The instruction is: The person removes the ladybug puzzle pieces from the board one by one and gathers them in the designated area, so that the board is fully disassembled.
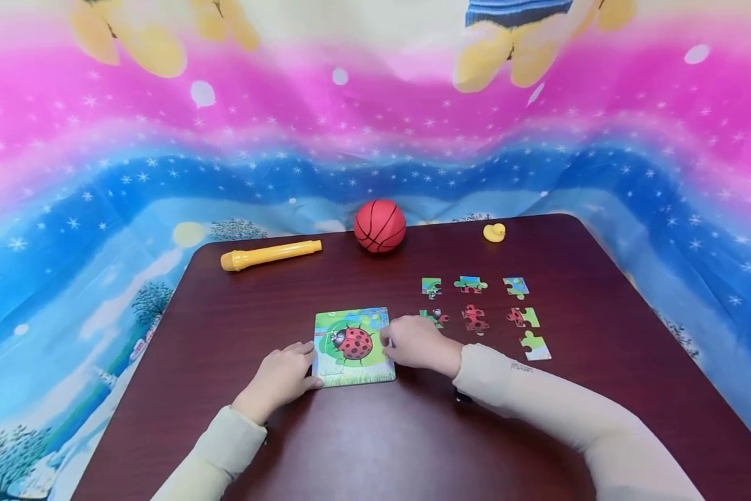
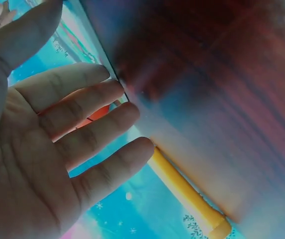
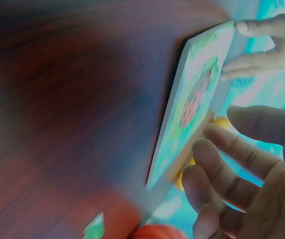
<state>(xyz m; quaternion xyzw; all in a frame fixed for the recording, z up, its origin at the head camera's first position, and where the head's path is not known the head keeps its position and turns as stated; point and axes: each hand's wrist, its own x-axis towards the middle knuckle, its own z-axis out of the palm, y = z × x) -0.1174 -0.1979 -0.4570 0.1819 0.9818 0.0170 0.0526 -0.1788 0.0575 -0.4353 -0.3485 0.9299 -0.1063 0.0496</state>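
Note:
A square ladybug puzzle board [image 1: 353,346] lies flat on the dark wooden table. My left hand [image 1: 281,376] is at its left edge, fingertips touching it; in the left wrist view the fingers [image 2: 97,124] are nearly straight and hold nothing. At the board's right edge is my right hand [image 1: 415,341]. The right wrist view shows its fingers [image 3: 234,186] loosely bent, thumb apart from them, with no object visible between. Several loose puzzle pieces, among them a red-spotted one [image 1: 475,318] and a green corner one [image 1: 534,346], lie right of the board.
Along the table's far edge are a yellow toy microphone [image 1: 271,255], a small red basketball [image 1: 380,226] and a yellow rubber duck [image 1: 494,233]. A printed cloth [image 1: 325,167] hangs behind and beside the table. My right forearm [image 1: 538,390] crosses the table's near right part.

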